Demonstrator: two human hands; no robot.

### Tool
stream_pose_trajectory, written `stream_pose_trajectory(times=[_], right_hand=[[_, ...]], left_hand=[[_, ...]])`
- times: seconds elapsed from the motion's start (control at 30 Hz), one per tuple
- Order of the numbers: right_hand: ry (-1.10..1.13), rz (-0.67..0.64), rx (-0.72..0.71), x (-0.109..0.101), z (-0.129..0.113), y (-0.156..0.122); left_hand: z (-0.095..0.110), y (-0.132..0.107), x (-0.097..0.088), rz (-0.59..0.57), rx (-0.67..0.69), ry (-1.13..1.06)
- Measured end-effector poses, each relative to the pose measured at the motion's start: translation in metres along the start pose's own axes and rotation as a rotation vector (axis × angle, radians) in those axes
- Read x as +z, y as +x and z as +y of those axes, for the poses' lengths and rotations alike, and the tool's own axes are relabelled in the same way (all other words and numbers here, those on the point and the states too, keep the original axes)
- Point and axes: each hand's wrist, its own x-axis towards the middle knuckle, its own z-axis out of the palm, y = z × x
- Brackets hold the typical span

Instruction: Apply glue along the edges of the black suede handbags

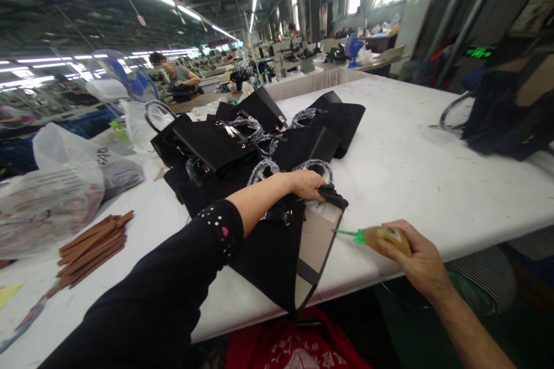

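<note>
A black handbag [268,259] lies at the table's front edge, its side turned to me and showing a beige inner panel [315,236]. My left hand [308,183] is closed on the dark fabric at the bag's upper end, beside the plastic-wrapped handles [318,168]. In my right hand [418,253] is a glue bottle [386,238] with amber contents and a long green nozzle. The nozzle points left, and its tip is close to the edge of the beige panel; whether they touch I cannot tell.
More black handbags [216,144] with wrapped handles are heaped behind. Brown strips [93,248] and plastic bags [64,196] lie on the left of the white table [415,144]. Another dark bag [511,109] is at the right. A person [177,75] sits farther back.
</note>
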Motion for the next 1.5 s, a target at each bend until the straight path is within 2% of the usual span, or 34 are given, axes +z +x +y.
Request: stream_pose_trajectory(times=[0.07,0.2,0.33,0.47,0.6,0.73,0.87,1.0,1.03,1.17,1.3,1.33,1.43,1.5], right_hand=[[0.021,-0.06,-0.023,0.002,-0.001,-0.002],[0.005,0.077,-0.085,0.002,-0.003,-0.005],[0.011,-0.053,-0.099,-0.001,-0.004,-0.005],[-0.02,0.04,-0.113,-0.001,-0.003,-0.006],[0.001,-0.115,-0.142,-0.001,-0.004,-0.01],[-0.011,-0.004,-0.192,-0.001,-0.005,-0.015],[0.007,-0.162,-0.193,-0.001,-0.008,-0.016],[-0.008,0.013,-0.215,0.0,-0.005,-0.016],[-0.015,0.02,-0.215,0.0,-0.004,-0.016],[0.0,-0.139,-0.214,0.001,-0.003,-0.02],[-0.051,-0.023,-0.24,0.0,-0.007,-0.021],[-0.072,-0.024,-0.257,0.0,-0.009,-0.021],[-0.121,-0.145,-0.33,-0.001,-0.013,-0.021],[-0.176,-0.14,-0.376,-0.002,-0.016,-0.022]], left_hand=[[0.001,-0.001,-0.001,-0.005,0.0,-0.002],[0.002,-0.002,-0.002,-0.004,-0.008,-0.011],[0.001,-0.001,0.0,0.005,-0.006,0.0],[0.0,-0.001,0.001,0.018,-0.003,0.008],[0.001,-0.001,0.001,0.021,-0.007,0.013],[0.003,-0.003,0.0,0.023,-0.007,0.01],[0.001,-0.002,0.001,0.028,0.009,0.012],[-0.001,-0.001,0.005,0.038,0.008,0.01],[-0.001,-0.001,0.005,0.041,0.005,0.011],[-0.001,-0.001,0.005,0.04,0.001,0.018],[0.002,-0.002,0.002,0.036,0.01,0.02],[0.002,-0.003,0.002,0.037,0.01,0.022],[0.003,-0.003,0.002,0.037,0.011,0.027],[0.004,-0.004,0.001,0.034,0.013,0.028]])
